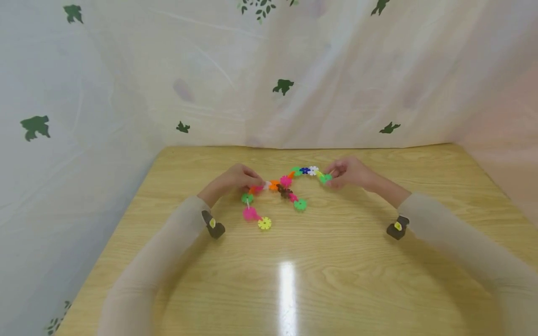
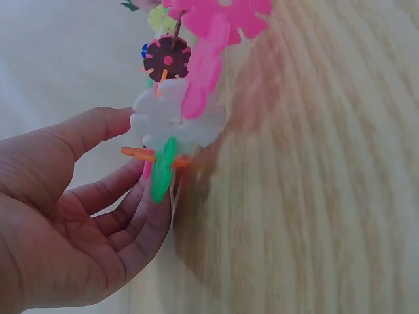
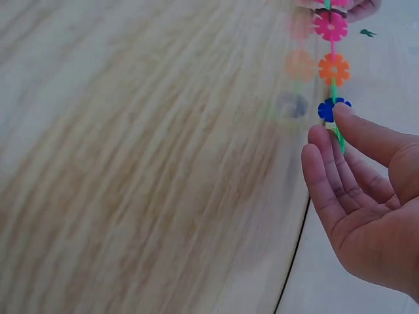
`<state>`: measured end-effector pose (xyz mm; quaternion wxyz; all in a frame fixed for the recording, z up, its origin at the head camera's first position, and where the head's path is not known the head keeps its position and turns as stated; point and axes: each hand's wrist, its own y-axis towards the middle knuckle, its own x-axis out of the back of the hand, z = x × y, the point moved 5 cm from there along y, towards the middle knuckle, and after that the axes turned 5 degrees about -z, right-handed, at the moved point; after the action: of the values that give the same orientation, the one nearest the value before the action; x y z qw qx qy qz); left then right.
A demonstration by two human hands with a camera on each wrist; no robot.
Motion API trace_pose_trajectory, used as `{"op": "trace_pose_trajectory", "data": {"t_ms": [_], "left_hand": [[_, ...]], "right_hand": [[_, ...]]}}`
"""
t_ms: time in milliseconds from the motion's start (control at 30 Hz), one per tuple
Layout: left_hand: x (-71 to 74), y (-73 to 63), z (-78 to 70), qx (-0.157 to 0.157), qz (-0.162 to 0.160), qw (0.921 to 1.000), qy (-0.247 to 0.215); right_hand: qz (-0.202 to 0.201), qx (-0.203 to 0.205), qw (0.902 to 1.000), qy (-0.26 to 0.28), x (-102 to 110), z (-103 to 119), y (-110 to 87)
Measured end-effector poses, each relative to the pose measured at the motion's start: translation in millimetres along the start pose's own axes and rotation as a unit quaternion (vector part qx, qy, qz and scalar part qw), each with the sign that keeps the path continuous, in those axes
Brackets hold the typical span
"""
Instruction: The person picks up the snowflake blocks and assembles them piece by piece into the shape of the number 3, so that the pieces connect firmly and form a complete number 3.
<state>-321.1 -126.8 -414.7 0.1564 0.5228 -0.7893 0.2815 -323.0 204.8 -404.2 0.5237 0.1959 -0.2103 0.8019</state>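
A chain of interlocking plastic snowflake discs lies across the table in the head view, with an orange disc [image 1: 274, 185] near its middle. My left hand [image 1: 237, 179] pinches the chain on its left part, near a white disc [image 2: 177, 118] in the left wrist view. From there a green disc [image 1: 247, 198], a pink disc [image 1: 250, 213] and a yellow disc [image 1: 265, 223] run toward me. My right hand [image 1: 350, 173] pinches the green disc [image 1: 325, 178] at the chain's right end. A brown disc [image 1: 285, 192] begins a side branch ending in another green disc [image 1: 300, 205].
The wooden table [image 1: 336, 280] carries a bright light reflection toward its near side. A pale curtain [image 1: 218, 93] with green leaf prints hangs behind the table's far edge and along the sides. Dark wrist cameras [image 1: 213, 226] sit on both sleeves.
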Motion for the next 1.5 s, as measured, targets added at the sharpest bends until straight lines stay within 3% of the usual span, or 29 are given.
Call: {"op": "trace_pose_trajectory", "data": {"t_ms": [167, 333, 567, 733, 933, 1100, 1233, 1500], "left_hand": [[2.4, 5.5, -5.1, -0.015, -0.006, 0.9998, 0.012], [6.1, 11.2, -8.4, -0.022, 0.013, 0.9996, 0.015], [9.3, 25.1, -4.6, -0.021, 0.034, 0.9992, 0.001], [9.7, 26.6, -3.2, -0.022, 0.032, 0.9992, -0.003], [14.6, 12.4, -2.3, -0.045, 0.025, 0.9987, -0.003], [24.5, -6.2, 5.7, -0.054, 0.026, 0.9982, -0.006], [31.7, -19.3, 15.8, -0.058, 0.043, 0.9973, -0.015], [40.1, -33.7, 32.3, -0.066, 0.052, 0.9963, -0.017]], "right_hand": [[0.014, 0.004, 0.9995, -0.027, -7, -1, -3.2], [0.032, 0.006, 0.9987, -0.039, -10, 1, -8.9], [0.051, 0.003, 0.9978, -0.043, -15, 5, -16.6], [0.06, 0.007, 0.9968, -0.051, -16, 5, -18.6], [0.057, 0.009, 0.9962, -0.065, -5, 3, -14.2], [0.055, 0.038, 0.9963, -0.055, 8, 11, -7.3], [0.083, 0.064, 0.9939, -0.031, 11, 15, 2.4], [0.158, 0.058, 0.9854, -0.024, 2, 11, 22.6]]}}
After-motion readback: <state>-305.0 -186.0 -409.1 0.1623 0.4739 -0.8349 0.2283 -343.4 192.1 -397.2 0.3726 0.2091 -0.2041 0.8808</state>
